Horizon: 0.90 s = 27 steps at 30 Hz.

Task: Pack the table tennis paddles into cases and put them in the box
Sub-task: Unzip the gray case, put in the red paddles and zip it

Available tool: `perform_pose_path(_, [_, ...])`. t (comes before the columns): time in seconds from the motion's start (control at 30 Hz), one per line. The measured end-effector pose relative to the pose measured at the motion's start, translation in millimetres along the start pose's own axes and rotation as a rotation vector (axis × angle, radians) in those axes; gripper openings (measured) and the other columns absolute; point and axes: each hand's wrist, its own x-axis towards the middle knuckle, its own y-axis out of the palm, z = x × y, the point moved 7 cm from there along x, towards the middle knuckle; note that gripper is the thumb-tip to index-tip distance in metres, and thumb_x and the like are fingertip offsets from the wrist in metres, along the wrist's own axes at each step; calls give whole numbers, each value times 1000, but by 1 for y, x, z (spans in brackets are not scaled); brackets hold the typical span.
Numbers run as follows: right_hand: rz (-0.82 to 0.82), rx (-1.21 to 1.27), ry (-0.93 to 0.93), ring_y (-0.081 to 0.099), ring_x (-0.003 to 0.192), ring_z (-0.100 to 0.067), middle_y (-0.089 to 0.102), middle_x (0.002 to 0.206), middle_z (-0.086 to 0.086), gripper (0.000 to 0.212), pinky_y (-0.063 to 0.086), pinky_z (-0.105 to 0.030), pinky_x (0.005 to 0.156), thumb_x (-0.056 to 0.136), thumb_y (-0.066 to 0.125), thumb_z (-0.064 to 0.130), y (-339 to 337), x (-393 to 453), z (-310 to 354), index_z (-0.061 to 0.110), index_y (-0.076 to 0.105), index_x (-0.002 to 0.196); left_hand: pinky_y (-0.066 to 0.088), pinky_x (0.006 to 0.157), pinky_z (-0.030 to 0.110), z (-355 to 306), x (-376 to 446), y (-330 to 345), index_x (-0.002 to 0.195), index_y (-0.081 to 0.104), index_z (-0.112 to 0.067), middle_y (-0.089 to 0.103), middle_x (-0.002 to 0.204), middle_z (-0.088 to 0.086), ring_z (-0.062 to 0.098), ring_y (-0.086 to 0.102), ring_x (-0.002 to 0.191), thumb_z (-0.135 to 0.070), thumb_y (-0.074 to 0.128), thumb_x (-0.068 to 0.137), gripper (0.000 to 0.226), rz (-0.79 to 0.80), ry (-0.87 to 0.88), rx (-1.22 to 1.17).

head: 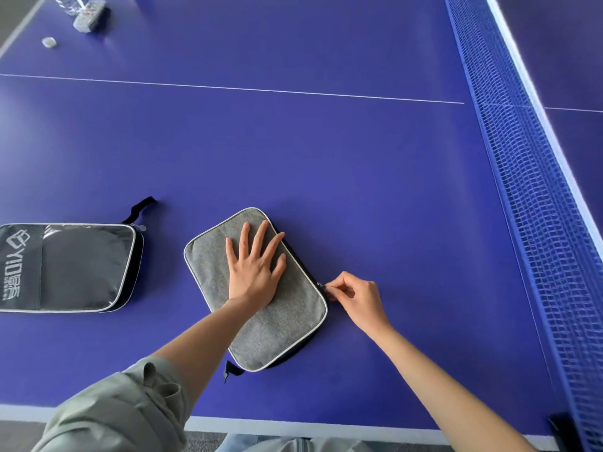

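The grey case lies flat on the blue counter, near the front edge, turned at a slant, and both hands are on it. From the head view: the left hand is spread wide, palm down, fingers straight, pressing the fabric top. That looks like a brace, so the case can't slide while the zip is worked. The right hand sits at the case's right edge, thumb and forefinger pinched on the small zipper pull, the other fingers curled in. The zip is midway along that long side, so I'd judge the closing is under way, not finished. No paddle shows; whether one is inside I can't tell.

Off to the left, well apart, a black case with white lettering rests flat, its strap trailing out behind. The net runs along the right. No box is in view, so that stage looks to be ahead.
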Motion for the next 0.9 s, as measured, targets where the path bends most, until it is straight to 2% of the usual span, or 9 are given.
perform_pose_path(0.17, [-78, 236, 174, 72, 70, -22, 71, 77, -15, 10, 60, -32, 67, 89, 57, -1, 1, -47, -19, -3, 59, 79, 2, 115, 56, 1, 0, 1, 142, 33, -37, 24, 155, -4, 26, 6, 145, -54, 13, 91, 58, -2, 6, 4])
perform_pose_path(0.3, [-159, 325, 221, 72, 69, -29, 69, 80, -21, 12, 60, -35, 66, 91, 54, 0, 6, -52, -18, -1, 54, 79, 0, 114, 56, 0, 0, 0, 142, 32, -35, 21, 155, -4, 28, 1, 146, -52, 16, 94, 54, 18, -23, 1])
perform_pose_path(0.4, [-196, 315, 199, 70, 68, -23, 67, 78, -21, 12, 59, -29, 62, 91, 54, -3, 0, -35, -12, -4, 54, 79, -1, 112, 58, 3, -5, 1, 144, 29, -30, 14, 157, 0, 31, -4, 144, -44, 25, 98, 48, 59, -119, -14])
perform_pose_path(0.5, [-204, 232, 140, 67, 62, -13, 68, 73, -17, 12, 58, -23, 56, 90, 55, -2, -10, -4, 0, -3, 56, 78, 3, 109, 62, 10, -13, -3, 144, 27, -24, 10, 155, 7, 38, -2, 141, -43, 23, 97, 51, 75, -266, -33])
perform_pose_path(0.6, [-173, 111, 63, 66, 66, -21, 70, 79, -19, 13, 59, -28, 59, 89, 58, 1, -13, 28, 12, -1, 58, 76, 5, 109, 63, 14, -19, -4, 145, 26, -14, 9, 155, 15, 40, -1, 141, -40, 27, 97, 54, 100, -378, -32])
perform_pose_path(0.67, [-133, 52, 5, 67, 67, -25, 70, 80, -19, 13, 60, -29, 60, 88, 58, -1, -12, 46, 21, -1, 57, 76, 4, 109, 64, 1, -16, -4, 142, 33, -9, 19, 153, 17, 40, 5, 142, -41, 28, 97, 56, 78, -277, -31])
perform_pose_path(0.77, [-51, -18, -64, 67, 67, -22, 69, 79, -16, 14, 56, -19, 57, 87, 60, -1, -11, 68, 31, 4, 58, 74, 19, 108, 63, -40, -9, 0, 131, 48, -9, 51, 129, 16, 39, 38, 129, -48, 25, 90, 61, 38, 30, -3])
perform_pose_path(0.83, [5, -37, -60, 67, 68, -21, 66, 78, -13, 10, 59, -26, 57, 86, 62, 1, -10, 79, 31, 3, 59, 77, 20, 108, 59, -53, -5, 0, 127, 51, -14, 56, 114, 11, 34, 48, 115, -51, 26, 89, 59, -9, 88, -14])
perform_pose_path(0.9, [67, -52, -60, 66, 68, -18, 64, 79, -10, 6, 60, -31, 58, 87, 62, 3, -8, 84, 28, 0, 60, 82, 16, 110, 54, -52, -2, -1, 121, 54, -18, 56, 108, 7, 31, 49, 108, -51, 27, 90, 53, -52, 80, -42])
